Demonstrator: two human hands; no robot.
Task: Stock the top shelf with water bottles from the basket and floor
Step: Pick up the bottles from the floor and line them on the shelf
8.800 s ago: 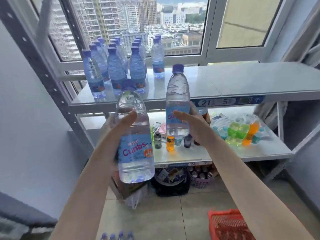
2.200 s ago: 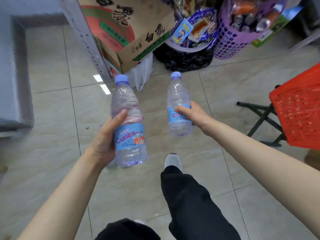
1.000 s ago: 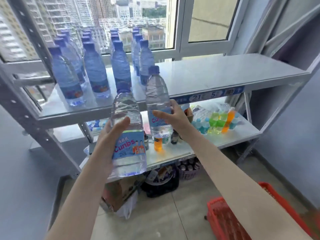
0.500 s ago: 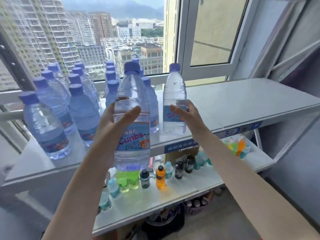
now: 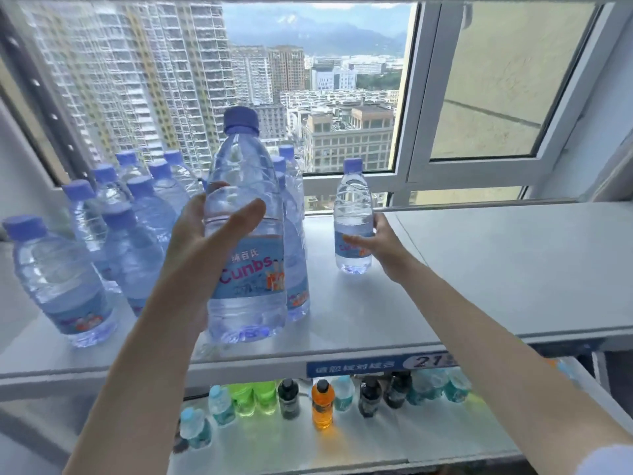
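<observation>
My left hand (image 5: 202, 241) grips a clear water bottle (image 5: 246, 269) with a purple cap and a blue "Cunbs" label, upright near the front edge of the grey top shelf (image 5: 479, 269). My right hand (image 5: 380, 245) grips a second, same-looking water bottle (image 5: 353, 217), which stands upright on the shelf further back, near the window. Several more purple-capped water bottles (image 5: 113, 241) stand grouped on the left part of the shelf, behind and beside the left-hand bottle.
The right half of the top shelf is bare metal. A window frame (image 5: 411, 132) runs behind the shelf. Below, a lower shelf holds small drink bottles (image 5: 322, 402) in green, orange and dark colours. A blue price strip (image 5: 380, 363) marks the shelf's front edge.
Both bottles have come up from the floor to the top shelf. The right-hand bottle moved back onto the shelf; the left-hand bottle came down to the shelf's front.
</observation>
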